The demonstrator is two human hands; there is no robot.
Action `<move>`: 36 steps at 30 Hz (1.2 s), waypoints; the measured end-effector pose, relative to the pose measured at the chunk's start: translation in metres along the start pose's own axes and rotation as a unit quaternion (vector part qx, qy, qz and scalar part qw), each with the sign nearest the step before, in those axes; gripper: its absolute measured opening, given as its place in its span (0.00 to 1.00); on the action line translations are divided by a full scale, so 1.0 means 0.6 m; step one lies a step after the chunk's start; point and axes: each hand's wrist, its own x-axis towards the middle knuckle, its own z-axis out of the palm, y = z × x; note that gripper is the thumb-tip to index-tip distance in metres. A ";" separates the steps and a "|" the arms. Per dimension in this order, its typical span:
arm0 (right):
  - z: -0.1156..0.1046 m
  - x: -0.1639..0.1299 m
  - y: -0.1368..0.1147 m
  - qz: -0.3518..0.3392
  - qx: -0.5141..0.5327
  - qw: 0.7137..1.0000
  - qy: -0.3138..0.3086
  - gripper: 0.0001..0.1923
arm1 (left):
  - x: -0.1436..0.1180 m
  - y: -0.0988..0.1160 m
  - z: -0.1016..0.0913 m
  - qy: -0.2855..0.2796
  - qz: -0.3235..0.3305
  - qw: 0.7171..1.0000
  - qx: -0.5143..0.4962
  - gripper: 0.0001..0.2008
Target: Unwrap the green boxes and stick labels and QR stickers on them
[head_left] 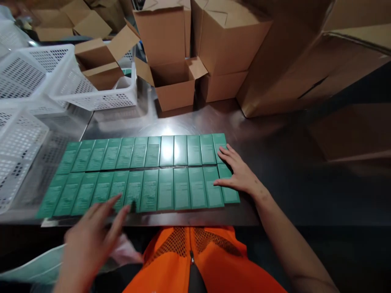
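Observation:
Two long rows of slim green boxes [165,189] lie side by side on a metal table, with small print on their upper faces. My right hand [240,171] rests at the right end of both rows, fingers and thumb spread, touching the end boxes. Somewhat blurred, my left hand [94,232] hovers by the near edge of the front row towards the left. Its thumb and fingers are apart, and I see nothing held in it. Whether its fingertips touch the boxes I cannot tell.
White perforated baskets [105,101] stand at the left, one with an open carton [100,65] in it. Another open carton [175,95] sits behind the rows. Stacked cardboard boxes [226,53] and a large carton [284,77] line the back right. A pale plastic bag [39,264] hangs below the table [128,122].

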 end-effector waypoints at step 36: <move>-0.015 -0.013 -0.018 -0.010 -0.063 0.998 -0.029 0.50 | -0.004 0.274 0.143 -0.102 0.365 0.923 0.065 0.39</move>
